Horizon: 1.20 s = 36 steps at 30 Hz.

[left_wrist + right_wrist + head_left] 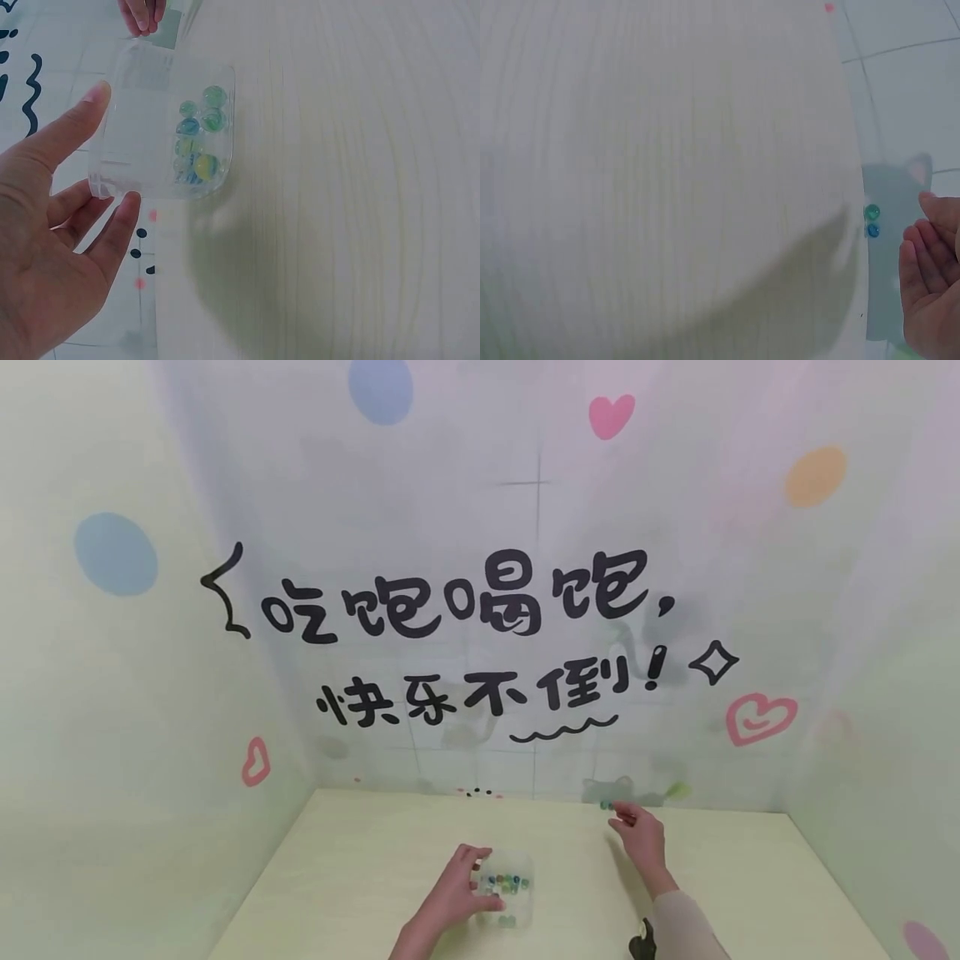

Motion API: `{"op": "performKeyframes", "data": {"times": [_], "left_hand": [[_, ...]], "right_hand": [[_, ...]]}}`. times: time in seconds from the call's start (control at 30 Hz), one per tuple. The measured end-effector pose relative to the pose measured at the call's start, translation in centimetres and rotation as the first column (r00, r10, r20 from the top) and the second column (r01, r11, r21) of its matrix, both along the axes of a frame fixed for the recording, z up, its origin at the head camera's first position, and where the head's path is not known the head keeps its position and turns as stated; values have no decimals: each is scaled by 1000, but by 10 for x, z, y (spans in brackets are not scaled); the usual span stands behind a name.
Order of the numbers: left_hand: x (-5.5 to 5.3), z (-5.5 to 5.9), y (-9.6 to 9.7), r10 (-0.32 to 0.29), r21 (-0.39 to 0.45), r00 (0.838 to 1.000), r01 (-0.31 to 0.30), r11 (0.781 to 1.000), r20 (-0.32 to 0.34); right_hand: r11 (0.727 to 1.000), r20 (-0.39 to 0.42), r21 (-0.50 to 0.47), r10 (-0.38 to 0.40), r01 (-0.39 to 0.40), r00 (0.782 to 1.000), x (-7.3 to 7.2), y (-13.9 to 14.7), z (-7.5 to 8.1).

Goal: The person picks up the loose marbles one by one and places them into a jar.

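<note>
My left hand (457, 889) grips a clear plastic box (135, 127) by its sides, thumb on one side and fingers on the other. Several glass marbles (202, 142) in green, blue and yellow swirls lie together inside the box. At the back edge of the table, my right hand (934, 277) is close beside a green marble (873, 212) and a blue marble (874, 230). Its fingers are loosely bent, thumb apart from them, and nothing shows between them. The two marbles sit side by side against the back wall.
A pale wood-grain table (360, 868) lies under both hands. White printed walls rise at its back and sides, with black lettering (465, 602) on the back wall. A dark object (642, 939) shows at the right sleeve (682, 927).
</note>
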<state>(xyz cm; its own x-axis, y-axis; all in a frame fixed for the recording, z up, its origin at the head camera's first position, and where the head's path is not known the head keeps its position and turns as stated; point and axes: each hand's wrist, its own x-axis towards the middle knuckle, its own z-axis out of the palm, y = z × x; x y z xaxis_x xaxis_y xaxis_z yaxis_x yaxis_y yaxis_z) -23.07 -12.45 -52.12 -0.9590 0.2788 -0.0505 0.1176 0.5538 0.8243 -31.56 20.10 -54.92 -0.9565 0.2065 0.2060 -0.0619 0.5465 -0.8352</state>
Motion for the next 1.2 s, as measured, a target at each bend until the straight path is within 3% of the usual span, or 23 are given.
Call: {"op": "performKeyframes", "data": {"times": [0.57, 0.83, 1.2], "left_hand": [[-2, 3, -1, -22, 15, 999, 21, 1000, 30], [1, 3, -1, -32, 26, 998, 31, 999, 46], [1, 4, -1, -23, -3, 999, 23, 1000, 36]], "right_hand": [[1000, 69, -5, -22, 23, 997, -41, 5, -5], [999, 107, 18, -31, 29, 994, -43, 6, -9], [997, 56, 71, -23, 19, 998, -49, 7, -16]]}}
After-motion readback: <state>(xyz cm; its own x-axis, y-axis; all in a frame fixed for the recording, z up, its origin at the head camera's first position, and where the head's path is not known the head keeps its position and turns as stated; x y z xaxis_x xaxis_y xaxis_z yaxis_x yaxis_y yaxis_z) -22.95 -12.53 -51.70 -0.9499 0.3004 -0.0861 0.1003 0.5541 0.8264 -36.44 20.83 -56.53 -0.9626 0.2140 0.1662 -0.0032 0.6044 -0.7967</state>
